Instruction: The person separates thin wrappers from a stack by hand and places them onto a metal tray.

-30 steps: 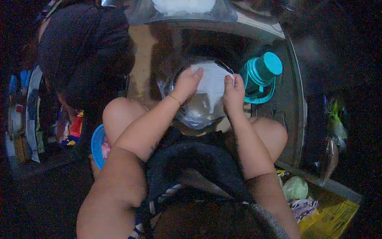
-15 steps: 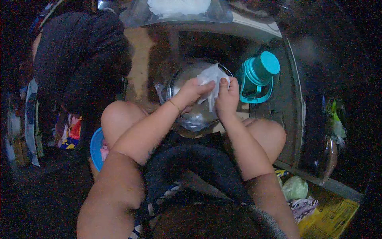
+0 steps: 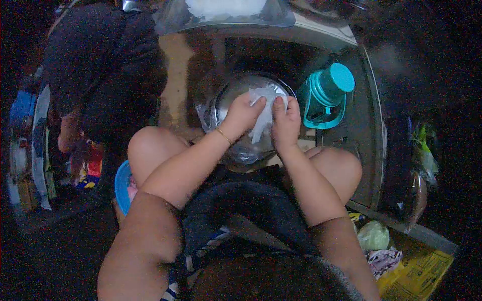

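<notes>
Both hands grip a thin, crumpled white sheet (image 3: 262,124), perhaps plastic or a wrapper; its kind is unclear. My left hand (image 3: 243,113) pinches its left side with the thumb on top. On the right side, my right hand (image 3: 286,123) is closed on it, thumb raised along the edge. The sheet hangs between them over a round metal bowl or pot (image 3: 228,98) in front of my lap. Clear crinkled plastic (image 3: 246,154) lies at the bowl's near side. My hands hide part of what is inside.
A turquoise pail-like container (image 3: 337,83) stands right of the bowl. Behind is a clear tub (image 3: 226,22) with white contents. A person in dark clothes (image 3: 105,65) is at the left. A blue basin (image 3: 123,180) sits by my left knee; a pale green bag (image 3: 373,236) lies right.
The white sheet has dropped lower and hangs narrower between my hands. My hands have shifted only slightly. The person at the left has moved, and a hand now shows there.
</notes>
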Action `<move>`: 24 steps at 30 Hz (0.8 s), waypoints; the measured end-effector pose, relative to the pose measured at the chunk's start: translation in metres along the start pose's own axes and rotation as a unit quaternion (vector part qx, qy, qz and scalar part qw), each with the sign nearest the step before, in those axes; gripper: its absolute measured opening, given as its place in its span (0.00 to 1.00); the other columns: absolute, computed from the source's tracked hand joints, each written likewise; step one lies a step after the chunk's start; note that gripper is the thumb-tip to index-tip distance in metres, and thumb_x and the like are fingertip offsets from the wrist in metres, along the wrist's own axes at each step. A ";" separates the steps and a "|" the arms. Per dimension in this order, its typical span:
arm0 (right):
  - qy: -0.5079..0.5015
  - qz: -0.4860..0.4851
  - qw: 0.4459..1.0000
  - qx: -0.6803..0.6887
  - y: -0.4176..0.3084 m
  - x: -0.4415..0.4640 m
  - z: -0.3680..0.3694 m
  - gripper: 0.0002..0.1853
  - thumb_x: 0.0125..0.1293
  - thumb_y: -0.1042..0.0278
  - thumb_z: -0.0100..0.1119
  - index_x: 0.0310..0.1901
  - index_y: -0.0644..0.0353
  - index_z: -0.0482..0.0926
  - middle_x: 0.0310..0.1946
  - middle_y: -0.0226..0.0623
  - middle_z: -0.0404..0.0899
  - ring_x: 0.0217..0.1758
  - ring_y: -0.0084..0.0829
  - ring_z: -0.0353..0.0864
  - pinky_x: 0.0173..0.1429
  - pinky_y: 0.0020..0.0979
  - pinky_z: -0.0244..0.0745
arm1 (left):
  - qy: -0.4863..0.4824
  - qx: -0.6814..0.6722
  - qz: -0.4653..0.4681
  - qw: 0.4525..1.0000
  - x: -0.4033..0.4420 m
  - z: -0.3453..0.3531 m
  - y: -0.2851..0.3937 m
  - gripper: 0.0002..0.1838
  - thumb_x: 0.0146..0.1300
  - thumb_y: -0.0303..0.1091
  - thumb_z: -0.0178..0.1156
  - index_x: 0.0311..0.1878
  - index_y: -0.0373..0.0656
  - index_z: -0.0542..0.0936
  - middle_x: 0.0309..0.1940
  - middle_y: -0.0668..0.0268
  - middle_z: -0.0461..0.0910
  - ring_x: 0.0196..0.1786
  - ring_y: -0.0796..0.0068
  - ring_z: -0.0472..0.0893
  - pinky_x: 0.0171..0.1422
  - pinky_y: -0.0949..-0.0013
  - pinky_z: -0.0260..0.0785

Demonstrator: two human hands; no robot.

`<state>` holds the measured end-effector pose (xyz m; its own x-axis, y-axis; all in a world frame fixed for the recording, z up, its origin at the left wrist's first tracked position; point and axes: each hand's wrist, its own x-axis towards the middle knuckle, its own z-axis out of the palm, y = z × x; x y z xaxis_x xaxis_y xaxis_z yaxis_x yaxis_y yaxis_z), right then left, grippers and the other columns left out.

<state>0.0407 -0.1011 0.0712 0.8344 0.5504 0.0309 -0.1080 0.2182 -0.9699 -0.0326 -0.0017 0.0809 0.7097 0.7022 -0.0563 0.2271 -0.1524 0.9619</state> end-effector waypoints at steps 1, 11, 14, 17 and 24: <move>-0.002 -0.003 0.999 -0.033 0.002 0.000 0.001 0.10 0.69 0.61 0.54 0.41 0.61 0.73 0.34 0.29 0.76 0.36 0.18 0.70 0.41 0.23 0.68 | 0.010 0.014 0.000 1.000 0.000 0.004 -0.003 0.16 0.63 0.40 0.58 0.43 0.35 0.79 0.35 0.52 0.82 0.38 0.58 0.81 0.43 0.60 0.72; 0.001 0.028 0.983 -0.179 0.019 0.020 -0.022 0.14 0.59 0.60 0.63 0.38 0.65 0.79 0.34 0.44 0.82 0.37 0.39 0.80 0.46 0.36 0.73 | 0.066 0.248 0.042 0.966 0.011 -0.010 -0.014 0.16 0.64 0.43 0.56 0.35 0.36 0.78 0.30 0.48 0.80 0.35 0.48 0.80 0.41 0.54 0.71; -0.005 0.041 0.983 -0.181 0.025 0.028 -0.029 0.14 0.59 0.60 0.64 0.38 0.64 0.80 0.35 0.44 0.82 0.38 0.38 0.81 0.46 0.36 0.73 | 0.078 0.237 0.054 0.967 0.010 -0.016 -0.003 0.15 0.65 0.42 0.57 0.37 0.37 0.79 0.31 0.50 0.81 0.35 0.51 0.81 0.41 0.57 0.72; -0.020 0.060 0.987 -0.149 0.030 0.034 -0.034 0.15 0.58 0.60 0.64 0.40 0.63 0.80 0.38 0.44 0.83 0.39 0.37 0.82 0.45 0.35 0.74 | 0.092 0.244 0.073 0.963 0.020 -0.023 -0.014 0.15 0.64 0.42 0.57 0.39 0.36 0.79 0.31 0.51 0.82 0.35 0.54 0.81 0.41 0.58 0.72; -0.183 0.384 0.889 0.169 -0.005 0.019 -0.024 0.21 0.61 0.70 0.62 0.55 0.63 0.72 0.46 0.40 0.80 0.47 0.35 0.81 0.53 0.37 0.76 | 0.019 0.045 0.039 0.998 0.018 -0.018 -0.023 0.18 0.66 0.46 0.56 0.41 0.38 0.79 0.35 0.57 0.83 0.37 0.66 0.81 0.43 0.64 0.72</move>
<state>0.0702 -0.1105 0.0711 0.2187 0.8539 -0.4723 -0.7776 -0.1398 -0.6130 -0.0372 0.0272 0.0621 0.7023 0.7112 0.0297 0.2322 -0.2684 0.9349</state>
